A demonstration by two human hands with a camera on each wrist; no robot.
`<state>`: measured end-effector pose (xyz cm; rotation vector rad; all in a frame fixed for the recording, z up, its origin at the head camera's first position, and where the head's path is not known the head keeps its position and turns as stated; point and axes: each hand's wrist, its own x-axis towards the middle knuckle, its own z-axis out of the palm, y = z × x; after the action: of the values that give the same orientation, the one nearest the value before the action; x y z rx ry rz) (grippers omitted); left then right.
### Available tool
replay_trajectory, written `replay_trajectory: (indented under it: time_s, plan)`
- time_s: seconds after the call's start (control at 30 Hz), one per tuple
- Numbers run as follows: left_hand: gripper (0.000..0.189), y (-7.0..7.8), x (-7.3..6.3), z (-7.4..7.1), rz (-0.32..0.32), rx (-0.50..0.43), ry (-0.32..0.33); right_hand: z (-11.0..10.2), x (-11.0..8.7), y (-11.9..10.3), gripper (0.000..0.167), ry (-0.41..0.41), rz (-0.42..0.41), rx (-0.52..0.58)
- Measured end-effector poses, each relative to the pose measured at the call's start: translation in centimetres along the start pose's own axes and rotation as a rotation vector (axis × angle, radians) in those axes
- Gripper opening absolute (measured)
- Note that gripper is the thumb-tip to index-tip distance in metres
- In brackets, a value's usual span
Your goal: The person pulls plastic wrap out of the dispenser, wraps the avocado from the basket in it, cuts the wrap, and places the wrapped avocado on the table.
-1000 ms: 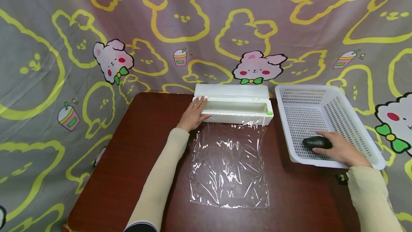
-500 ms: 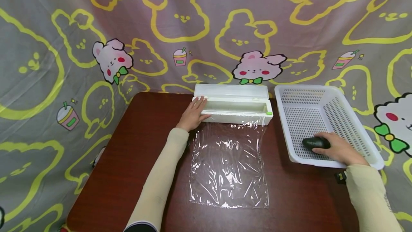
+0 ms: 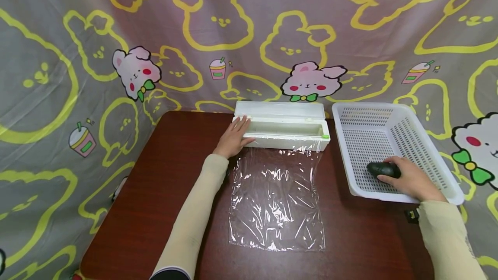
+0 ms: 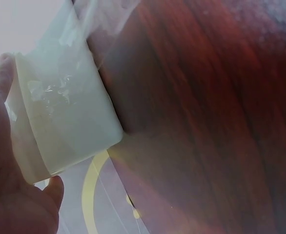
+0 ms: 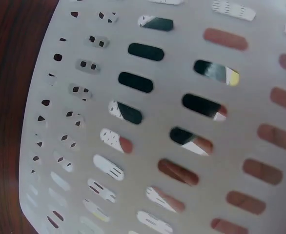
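Note:
My left hand (image 3: 232,139) rests on the left end of a white cling film box (image 3: 288,143), fingers laid over its top and thumb along the front edge. Its hinged lid (image 3: 279,109) stands raised at the back. A sheet of clear cling film (image 3: 278,204) runs from the box's front over the table. In the left wrist view, two digits touch the box (image 4: 74,107) near its end. My right hand (image 3: 414,178) holds a dark green, avocado-like fruit (image 3: 383,169) inside a white plastic basket (image 3: 352,180). Through the basket's slots the right wrist view shows parts of the dark fruit (image 5: 135,82).
The brown wooden table (image 3: 171,176) stands against a patterned cloth backdrop (image 3: 249,33). The basket sits at the table's right, just right of the cling film box. A small green piece (image 3: 325,136) sits on the box's right front edge.
The right hand and the dark fruit in it have shifted and turned slightly within the basket. The left hand, box and film look the same.

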<state>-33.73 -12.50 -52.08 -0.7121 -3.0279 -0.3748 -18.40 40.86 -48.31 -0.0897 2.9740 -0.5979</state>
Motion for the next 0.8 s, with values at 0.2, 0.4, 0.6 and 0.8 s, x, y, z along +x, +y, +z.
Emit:
replay_trajectory:
  time_s: [0.2,0.4,0.6,0.8]
  plan:
    - [0.08,0.2,-0.1,-0.2,-0.018,-0.004,-0.02,-0.3,-0.6,-0.3,0.075,0.079,0.05,0.063]
    - [0.079,0.4,-0.2,-0.3,-0.009,0.0,-0.014,-1.1,-1.1,-1.8,0.074,0.184,0.059,0.091]
    - [0.078,0.4,-0.2,-0.4,-0.003,-0.011,0.0,-2.0,-1.4,-4.4,0.072,0.252,0.012,0.096]
    - [0.079,0.3,-0.2,-0.4,-0.007,-0.006,-0.003,-2.3,-2.0,-7.5,0.07,0.273,-0.064,0.151]
